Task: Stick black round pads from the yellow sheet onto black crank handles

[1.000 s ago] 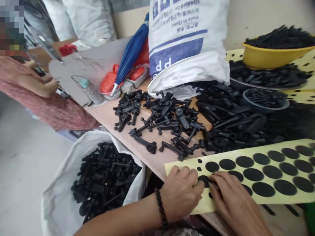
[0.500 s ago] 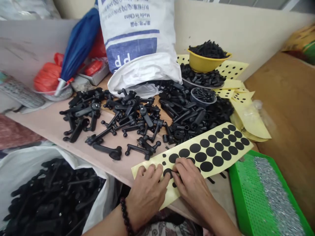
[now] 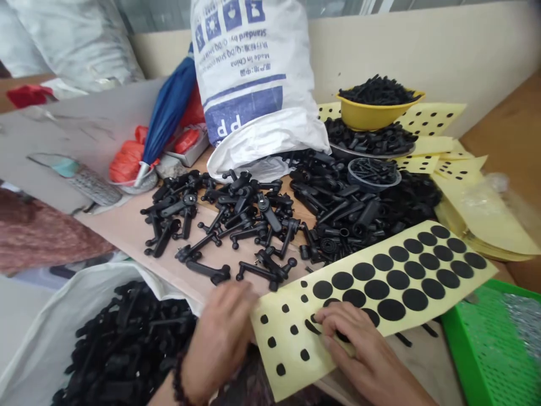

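Note:
A yellow backing sheet (image 3: 318, 369) with rows of round black stickers lies tilted at the table's front edge. Over its middle, my right hand (image 3: 359, 347) is closed, thumb and fingers pinching a black round sticker (image 3: 313, 326) that stands edge-on off the sheet. Small black dots mark the sheet's left end, which has no large rounds. My left hand (image 3: 224, 332), a dark bead bracelet on its wrist, is smeared by motion left of the sheet and holds nothing I can make out. Just beyond it lie black crank handles (image 3: 207, 269).
A white sack (image 3: 139, 276) full of black handles stands at lower left. Behind are a printed white sack (image 3: 257, 62), a blue umbrella (image 3: 169, 104) and a yellow bowl (image 3: 374, 115) of black parts. A green basket (image 3: 473, 338) with metal pieces is at right.
My left hand has left the sheet and moved left towards the handles. The sticker in my right hand has lifted off the sheet. The camera view has turned left.

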A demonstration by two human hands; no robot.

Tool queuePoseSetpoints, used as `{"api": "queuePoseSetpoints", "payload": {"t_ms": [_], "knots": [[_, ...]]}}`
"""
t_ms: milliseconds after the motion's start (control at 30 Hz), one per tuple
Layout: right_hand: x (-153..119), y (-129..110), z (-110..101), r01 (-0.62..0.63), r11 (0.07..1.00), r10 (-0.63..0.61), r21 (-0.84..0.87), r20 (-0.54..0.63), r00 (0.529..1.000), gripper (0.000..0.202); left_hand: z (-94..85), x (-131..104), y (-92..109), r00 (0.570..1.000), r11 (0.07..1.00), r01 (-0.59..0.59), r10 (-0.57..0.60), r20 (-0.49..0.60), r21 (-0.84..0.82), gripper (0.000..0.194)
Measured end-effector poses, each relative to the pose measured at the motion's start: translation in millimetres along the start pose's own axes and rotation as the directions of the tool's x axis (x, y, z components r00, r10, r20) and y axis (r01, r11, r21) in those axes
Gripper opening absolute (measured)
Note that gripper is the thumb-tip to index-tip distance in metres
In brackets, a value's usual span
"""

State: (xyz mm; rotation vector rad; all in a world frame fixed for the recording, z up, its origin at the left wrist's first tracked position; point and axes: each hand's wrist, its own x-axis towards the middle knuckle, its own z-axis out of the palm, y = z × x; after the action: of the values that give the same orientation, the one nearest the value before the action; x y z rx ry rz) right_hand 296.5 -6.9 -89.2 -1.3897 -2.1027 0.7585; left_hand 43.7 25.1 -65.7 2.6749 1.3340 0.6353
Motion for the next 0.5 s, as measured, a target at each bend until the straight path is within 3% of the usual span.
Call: {"api": "queuePoseSetpoints", "payload": {"t_ms": [67, 133, 267, 333, 400, 433, 500], "knots": [[-2, 2, -2, -0.035, 0.999, 0.035, 0.041, 0.014, 0.999, 0.016, -11.5, -5, -28, 0.994, 0.983, 0.093, -0.082, -0.074, 0.157, 0.039], [-3, 4, -4, -0.063, 0.994, 0.061, 0.087, 0.025, 0.998, 0.016, -18.7, -7, -49, 0.993, 0.952, 0.119, -0.117, -0.024, 0.281, 0.043], [-1, 4, -8, -0.104, 0.968, 0.111, 0.229, -0.015, 0.994, 0.018, -23.4, -3, -61, 0.986, 0.955, 0.079, -0.117, 0.117, 0.285, 0.034], [0, 3, -11, -0.12, 0.931, 0.15, 0.344, -0.061, 0.987, 0.02, -24.2, 0, -53, 0.985, 0.984, 0.135, -0.147, 0.096, 0.119, 0.025], [2, 0, -16, -0.135, 0.873, 0.199, 0.469, -0.088, 0.976, 0.02, -23.9, 5, -40, 0.956, 0.947, 0.281, -0.263, 0.127, -0.157, 0.028], [2, -2, -18, -0.148, 0.835, 0.228, 0.531, -0.088, 0.97, 0.021, -23.0, 8, -33, 0.925, 0.873, 0.373, -0.324, 0.197, -0.315, 0.034], [3, -5, -21, -0.185, 0.743, 0.292, 0.643, -0.063, 0.954, 0.023, -18.6, 16, -17, 0.841, 0.61, 0.538, -0.346, 0.416, -0.581, 0.04]]}}
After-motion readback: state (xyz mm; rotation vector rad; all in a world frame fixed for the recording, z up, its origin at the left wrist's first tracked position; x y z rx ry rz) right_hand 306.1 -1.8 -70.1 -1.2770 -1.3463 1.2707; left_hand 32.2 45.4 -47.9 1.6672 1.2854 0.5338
